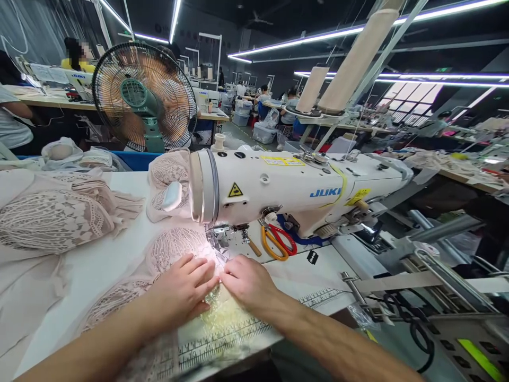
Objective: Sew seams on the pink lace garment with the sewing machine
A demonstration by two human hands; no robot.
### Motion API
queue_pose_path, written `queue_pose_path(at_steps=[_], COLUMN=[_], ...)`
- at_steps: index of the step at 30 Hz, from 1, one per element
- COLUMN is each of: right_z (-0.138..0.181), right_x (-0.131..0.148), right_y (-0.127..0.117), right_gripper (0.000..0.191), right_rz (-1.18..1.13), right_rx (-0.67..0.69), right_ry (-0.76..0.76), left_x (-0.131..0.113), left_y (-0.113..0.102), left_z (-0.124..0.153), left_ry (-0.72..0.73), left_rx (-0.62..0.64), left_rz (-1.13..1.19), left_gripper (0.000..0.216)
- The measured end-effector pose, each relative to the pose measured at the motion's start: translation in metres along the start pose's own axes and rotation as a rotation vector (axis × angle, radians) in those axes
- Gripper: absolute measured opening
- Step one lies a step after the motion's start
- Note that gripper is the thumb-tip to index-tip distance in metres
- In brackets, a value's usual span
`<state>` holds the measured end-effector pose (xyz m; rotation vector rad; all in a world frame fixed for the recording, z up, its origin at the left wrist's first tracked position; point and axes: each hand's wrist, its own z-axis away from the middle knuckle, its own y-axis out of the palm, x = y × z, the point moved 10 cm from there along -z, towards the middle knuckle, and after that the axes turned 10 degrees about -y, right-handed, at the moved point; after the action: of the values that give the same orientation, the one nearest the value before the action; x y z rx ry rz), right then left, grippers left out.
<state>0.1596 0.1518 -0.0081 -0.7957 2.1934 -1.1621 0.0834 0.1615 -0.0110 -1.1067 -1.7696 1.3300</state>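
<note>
A pale pink lace bra (175, 246) lies under the lit needle area (217, 239) of a white sewing machine (246, 185). My left hand (178, 289) rests on the bra, its fingers stretched out and lying on the fabric left of the needle. Close to the presser foot, my right hand (248, 281) has its fingers curled and pressed together at the fabric edge. The thumb side of my right hand nearly touches my left fingertips. Fabric under both palms is partly hidden.
More lace bra pieces (59, 217) are heaped at the left. Scissors with orange and red handles (274, 241) and a black blade (313, 257) lie right of the needle. A printed ruler (222, 339) runs along the front edge. A fan (145, 98) and thread cones (353, 63) stand behind.
</note>
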Motion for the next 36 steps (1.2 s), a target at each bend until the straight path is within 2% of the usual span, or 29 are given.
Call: queue_pose_path(at_steps=[7, 14, 22, 30, 36], right_z=[-0.013, -0.021, -0.026, -0.025, -0.025], right_x=[-0.005, -0.012, -0.018, -0.018, -0.018], right_y=[-0.003, -0.010, -0.007, -0.006, -0.004], right_gripper=[0.026, 0.015, 0.015, 0.017, 0.017], right_rz=[0.067, 0.066, 0.138, 0.113, 0.077], right_rx=[0.001, -0.031, -0.040, -0.046, -0.031], right_ry=[0.011, 0.064, 0.176, 0.182, 0.178], left_x=[0.016, 0.028, 0.043, 0.060, 0.074], left_y=[-0.002, -0.007, -0.011, -0.014, -0.007], left_z=[-0.007, -0.017, -0.029, -0.032, -0.038], left_ry=[0.073, 0.116, 0.108, 0.094, 0.038], left_rx=[-0.044, -0.077, -0.081, -0.128, -0.042], left_rz=[0.044, 0.088, 0.074, 0.002, -0.015], left_gripper=[0.033, 0.030, 0.025, 0.029, 0.033])
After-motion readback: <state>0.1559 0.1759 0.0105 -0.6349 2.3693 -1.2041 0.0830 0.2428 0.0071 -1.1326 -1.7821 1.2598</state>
